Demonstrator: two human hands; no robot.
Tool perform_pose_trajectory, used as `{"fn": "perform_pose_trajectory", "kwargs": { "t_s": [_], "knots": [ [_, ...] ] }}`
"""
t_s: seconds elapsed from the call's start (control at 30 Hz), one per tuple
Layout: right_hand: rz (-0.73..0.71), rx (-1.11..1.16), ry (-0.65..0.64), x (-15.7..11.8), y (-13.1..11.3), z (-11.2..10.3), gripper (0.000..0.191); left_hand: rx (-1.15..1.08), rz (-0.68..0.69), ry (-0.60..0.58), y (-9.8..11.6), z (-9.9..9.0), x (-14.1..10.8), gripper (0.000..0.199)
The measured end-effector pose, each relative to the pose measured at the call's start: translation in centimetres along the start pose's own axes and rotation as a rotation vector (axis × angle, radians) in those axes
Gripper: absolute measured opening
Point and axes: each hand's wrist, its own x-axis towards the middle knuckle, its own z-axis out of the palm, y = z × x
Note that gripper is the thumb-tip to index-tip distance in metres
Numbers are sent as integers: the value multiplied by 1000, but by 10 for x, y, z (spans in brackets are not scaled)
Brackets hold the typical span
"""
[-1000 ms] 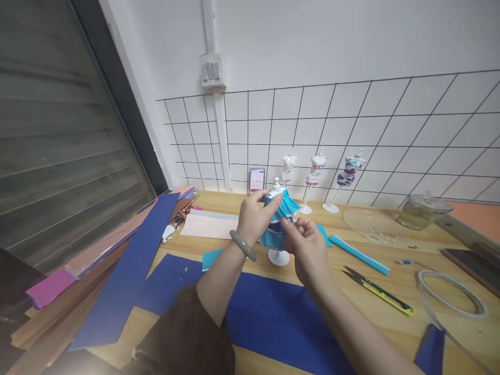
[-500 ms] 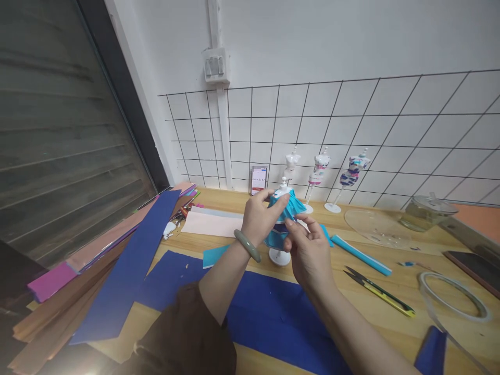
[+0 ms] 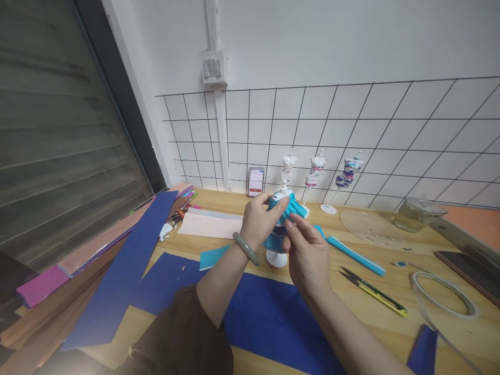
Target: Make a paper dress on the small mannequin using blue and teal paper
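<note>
A small white dress form (image 3: pixel 276 259) stands upright on its round base, partly hidden behind my hands. Pleated turquoise paper (image 3: pixel 296 205) wraps its upper part, with a dark band and more blue below. From the left, my left hand (image 3: pixel 261 216) grips the form and the pleated paper near the shoulders, a green bangle on its wrist. The thumb and fingertips of my right hand (image 3: pixel 308 250) pinch the lower right edge of the pleats.
Three more forms (image 3: pixel 288 169) stand near the wall beside a phone (image 3: pixel 255 182). Dark blue paper (image 3: pixel 269 323) lies in front. Yellow snips (image 3: pixel 375 292), a tape roll (image 3: pixel 445 294), a turquoise strip (image 3: pixel 355 255) and a glass jar (image 3: pixel 417 213) are at the right.
The view has shifted slightly, so most things sit a little further left. Both hands keep nearly the same hold; my right fingers have closed slightly on the pleat edge.
</note>
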Motion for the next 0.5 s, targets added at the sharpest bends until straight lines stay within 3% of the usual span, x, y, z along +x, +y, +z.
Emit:
{"fn": "perform_pose_trajectory", "kwargs": {
  "t_s": [0.27,0.5],
  "knots": [
    [-31,-43,33,2,-1,0,40,20,-26,11,2,-1,1,30],
    [-40,-63,50,4,6,-5,32,1,3,-8,2,-2,1,28]
  ]
}}
